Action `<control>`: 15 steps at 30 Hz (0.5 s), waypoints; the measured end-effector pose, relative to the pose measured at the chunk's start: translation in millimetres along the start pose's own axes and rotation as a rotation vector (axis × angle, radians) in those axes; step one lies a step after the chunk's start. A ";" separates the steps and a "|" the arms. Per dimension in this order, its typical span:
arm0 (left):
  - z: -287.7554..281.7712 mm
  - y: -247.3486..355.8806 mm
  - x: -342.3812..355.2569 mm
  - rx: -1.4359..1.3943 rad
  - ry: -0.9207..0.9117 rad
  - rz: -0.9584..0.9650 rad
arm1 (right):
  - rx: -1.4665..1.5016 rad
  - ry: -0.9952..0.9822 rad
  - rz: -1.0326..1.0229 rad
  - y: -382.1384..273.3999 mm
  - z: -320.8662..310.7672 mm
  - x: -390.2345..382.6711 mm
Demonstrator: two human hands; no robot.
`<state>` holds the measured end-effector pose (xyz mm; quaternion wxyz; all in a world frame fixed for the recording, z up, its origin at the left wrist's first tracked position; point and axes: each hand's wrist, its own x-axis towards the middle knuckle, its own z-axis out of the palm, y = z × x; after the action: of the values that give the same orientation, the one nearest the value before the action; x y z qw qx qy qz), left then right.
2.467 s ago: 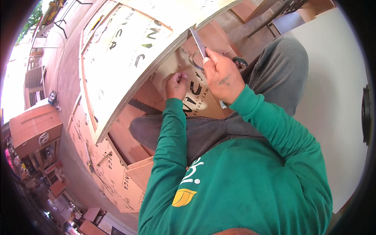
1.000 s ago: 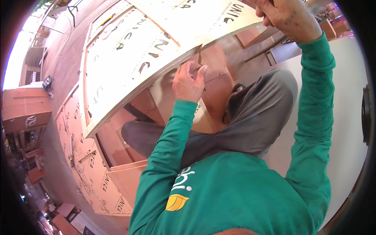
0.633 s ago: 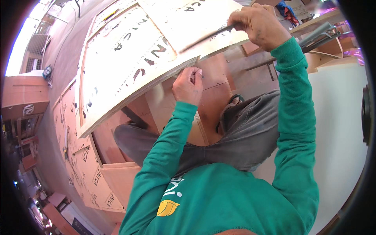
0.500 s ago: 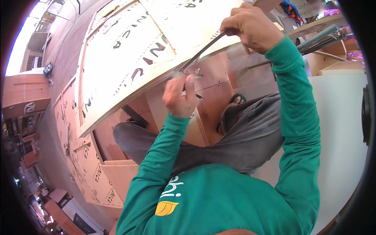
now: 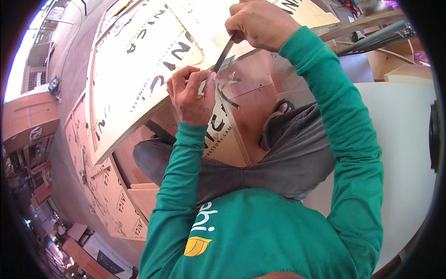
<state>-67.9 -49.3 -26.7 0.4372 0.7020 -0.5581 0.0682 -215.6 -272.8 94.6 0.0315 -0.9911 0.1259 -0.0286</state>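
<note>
Pale printed board (image 5: pixel 139 51) spreads from ten to twelve o'clock, counted from the middle of the view, its long near edge slanting past the person's lap. That edge probably faces this way so both hands can reach it from a seated position. Between twelve and one o'clock, the right hand (image 5: pixel 264 25) is closed around the upper end of a dark, flat blade (image 5: pixel 225 53), which points down toward seven o'clock. Holding it high leaves most of its length free, seemingly so the tip can be steered from above. At eleven o'clock, the left hand (image 5: pixel 190 96) has its thumb and forefinger drawn together beside the tip, at the board's edge; whether they pinch anything cannot be told. Their closeness suggests a guide, steadying the tip there. At twelve o'clock, just below, a curled pale strip (image 5: pixel 227 84) hangs near the edge with a dark strip (image 5: pixel 229 99) sloping beneath; where either is attached is unclear. Grey trousers (image 5: pixel 292 162) are spread at the knees, apparently making room for the lower board (image 5: pixel 220 132) between them. Toward two o'clock, a sandalled foot (image 5: pixel 286 106) is tucked in, likely for balance
</note>
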 end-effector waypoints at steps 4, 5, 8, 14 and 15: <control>3.7 -1.6 -1.8 0.024 0.002 0.027 | 0.089 -0.033 0.117 2.8 -0.9 -6.7; 4.2 -1.9 -1.2 0.013 0.003 0.030 | 0.155 -0.069 0.096 9.6 -0.6 -7.6; 3.7 -5.6 0.4 -0.002 -0.011 0.037 | 0.252 -0.083 0.099 15.4 1.3 -12.5; -3.2 0.6 12.6 0.034 -0.080 0.045 | 0.221 -0.031 0.072 18.6 3.5 -12.3; -4.2 0.2 12.8 0.027 -0.091 0.037 | 0.218 -0.020 0.062 19.2 5.0 -12.4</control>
<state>-61.7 -55.7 -16.6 0.4006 0.6997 -0.5893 0.0516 -232.0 -287.9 87.7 0.1411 -0.9777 0.1525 -0.0312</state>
